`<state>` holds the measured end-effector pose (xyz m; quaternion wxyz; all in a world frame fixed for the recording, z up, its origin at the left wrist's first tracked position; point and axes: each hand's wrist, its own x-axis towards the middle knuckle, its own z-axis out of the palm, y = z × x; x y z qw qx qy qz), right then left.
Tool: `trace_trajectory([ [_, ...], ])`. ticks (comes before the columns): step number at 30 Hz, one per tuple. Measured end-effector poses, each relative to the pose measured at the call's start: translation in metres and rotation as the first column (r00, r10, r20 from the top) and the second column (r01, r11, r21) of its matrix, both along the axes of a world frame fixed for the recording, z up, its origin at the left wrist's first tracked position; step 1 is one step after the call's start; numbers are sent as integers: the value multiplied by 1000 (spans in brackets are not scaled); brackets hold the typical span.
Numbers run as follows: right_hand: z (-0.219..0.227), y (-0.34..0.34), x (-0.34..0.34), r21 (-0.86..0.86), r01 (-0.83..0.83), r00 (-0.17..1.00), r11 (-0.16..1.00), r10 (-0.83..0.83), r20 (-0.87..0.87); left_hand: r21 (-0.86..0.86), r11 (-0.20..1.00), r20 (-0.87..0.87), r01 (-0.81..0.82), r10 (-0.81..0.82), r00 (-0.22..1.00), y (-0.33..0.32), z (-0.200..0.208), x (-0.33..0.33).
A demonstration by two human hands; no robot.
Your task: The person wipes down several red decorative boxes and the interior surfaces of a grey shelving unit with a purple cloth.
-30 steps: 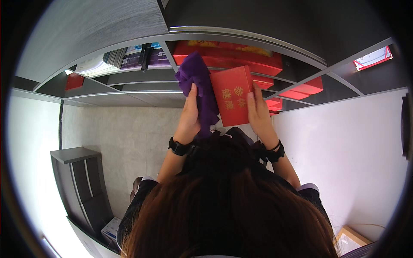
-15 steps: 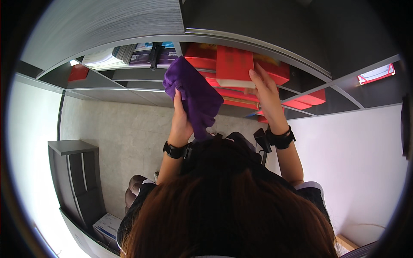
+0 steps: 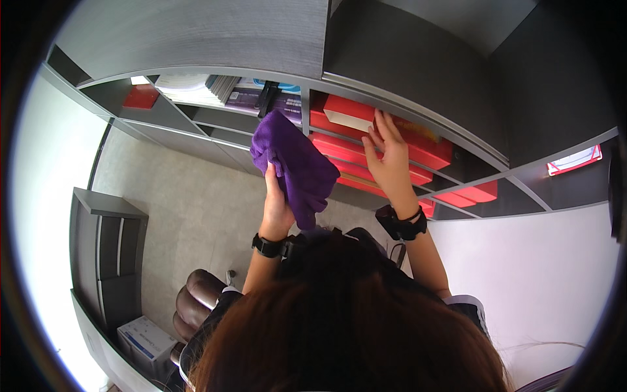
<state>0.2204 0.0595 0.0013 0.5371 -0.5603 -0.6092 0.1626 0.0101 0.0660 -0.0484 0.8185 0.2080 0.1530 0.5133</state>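
Observation:
A folded purple cloth (image 3: 297, 166) is gripped in my left hand (image 3: 277, 208), held up in front of the shelving with its lower end hanging loose. My right hand (image 3: 392, 157) is raised with its fingers stretched out and apart. Its fingertips are at the right end of a red box (image 3: 349, 112) with a pale side, which lies on top of other red boxes in a shelf compartment. Whether the fingertips press on the box or only rest near it, I cannot tell. More red boxes (image 3: 372, 157) lie stacked on the levels below.
Left of the red boxes, a compartment holds papers and booklets (image 3: 189, 88) and a black object (image 3: 266, 98). A grey cabinet panel (image 3: 196, 32) spans the upper left. Behind to the left stand a dark cabinet (image 3: 108, 242), a white carton (image 3: 147, 343) and a brown padded seat (image 3: 199, 294).
The pale-sided red box has gone deeper into its compartment and sticks out less. My right hand has shifted slightly left and spread its fingers. My left hand still holds the cloth.

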Motion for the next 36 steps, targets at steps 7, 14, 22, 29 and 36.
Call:
trace_trajectory([
  [7,22,2,-4,226,131,829,965,-232,509,120,992,-46,-31,37,998,-3,25,6],
  [14,50,-48,-6,138,-107,994,985,110,-15,818,556,-255,-150,583,771,13,72,34],
  [22,115,-45,11,474,-5,810,880,-274,518,865,12,-226,502,902,367,63,129,116],
  [29,97,-21,51,24,-50,739,998,20,673,838,51,-306,543,868,391,62,110,100],
  [36,113,25,77,-79,-104,460,991,118,880,892,50,-207,448,929,308,67,110,95],
])
